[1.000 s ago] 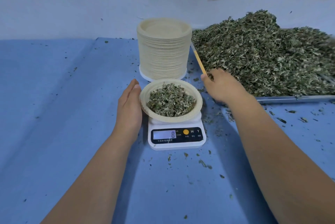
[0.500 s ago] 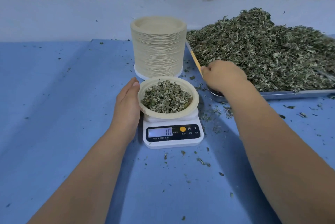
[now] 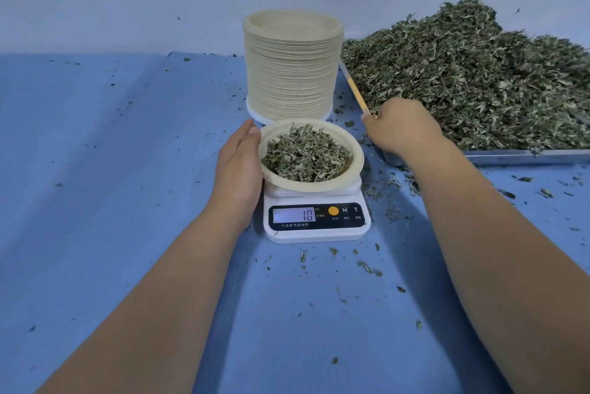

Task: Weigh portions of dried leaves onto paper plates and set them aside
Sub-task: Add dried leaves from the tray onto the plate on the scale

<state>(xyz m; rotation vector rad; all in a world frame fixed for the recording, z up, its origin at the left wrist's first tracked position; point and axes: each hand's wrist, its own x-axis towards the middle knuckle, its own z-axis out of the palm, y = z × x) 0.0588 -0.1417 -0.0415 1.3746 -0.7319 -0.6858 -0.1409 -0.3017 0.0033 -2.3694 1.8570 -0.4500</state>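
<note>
A paper plate (image 3: 357, 163) holding a small heap of dried leaves (image 3: 305, 155) sits on a white kitchen scale (image 3: 316, 218) whose display reads 10. My left hand (image 3: 238, 167) lies flat, fingers straight, against the plate's left rim. My right hand (image 3: 402, 127) is at the near-left corner of the metal tray (image 3: 526, 155), fingers curled down into the big pile of dried leaves (image 3: 472, 80); what they hold is hidden.
A tall stack of paper plates (image 3: 290, 68) stands just behind the scale. Leaf crumbs are scattered over the blue table cover (image 3: 111, 186) around and in front of the scale. A pale blue wall rises behind the table.
The scale reading rose from 8 to 10. My right hand stayed at the tray corner and my left hand stayed beside the plate; only the camera view shifted slightly.
</note>
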